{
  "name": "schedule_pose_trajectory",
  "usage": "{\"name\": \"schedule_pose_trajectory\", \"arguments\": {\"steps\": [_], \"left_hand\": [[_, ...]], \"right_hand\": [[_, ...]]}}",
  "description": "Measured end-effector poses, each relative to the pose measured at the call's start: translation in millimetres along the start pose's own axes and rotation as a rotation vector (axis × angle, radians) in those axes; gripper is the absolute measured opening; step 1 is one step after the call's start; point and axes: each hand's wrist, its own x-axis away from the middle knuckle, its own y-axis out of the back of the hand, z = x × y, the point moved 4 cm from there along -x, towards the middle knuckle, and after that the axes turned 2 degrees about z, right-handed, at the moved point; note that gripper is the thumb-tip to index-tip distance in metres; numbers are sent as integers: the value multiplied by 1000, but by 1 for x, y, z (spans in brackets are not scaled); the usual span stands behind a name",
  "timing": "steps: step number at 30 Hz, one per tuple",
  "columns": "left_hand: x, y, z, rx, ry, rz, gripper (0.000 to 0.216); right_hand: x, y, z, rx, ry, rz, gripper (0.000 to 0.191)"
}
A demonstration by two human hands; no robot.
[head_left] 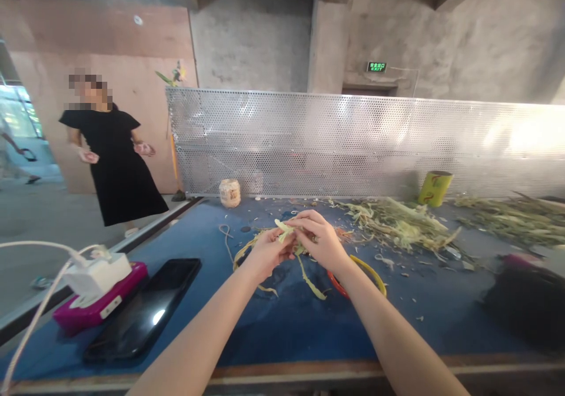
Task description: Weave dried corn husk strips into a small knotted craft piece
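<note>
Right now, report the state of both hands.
Left hand: closed, holding pale green plant strips.
Right hand: closed on the same strips, exact grip partly hidden.

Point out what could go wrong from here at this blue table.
The thin pale strip in the left hand, with the right hand close against it, might tear or slip. The right forearm passes over a yellow curved band and could snag it. The black phone might get knocked by the left forearm.
</note>
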Motion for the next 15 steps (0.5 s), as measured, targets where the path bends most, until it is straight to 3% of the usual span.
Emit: {"name": "schedule_pose_trajectory", "arguments": {"steps": [6, 15], "left_hand": [[0, 3, 0, -4, 24, -56, 27], [0, 7, -4, 3, 56, -115, 14]], "right_hand": [[2, 2, 3, -19, 109, 21, 37], [5, 8, -3, 325, 94, 126, 43]]}}
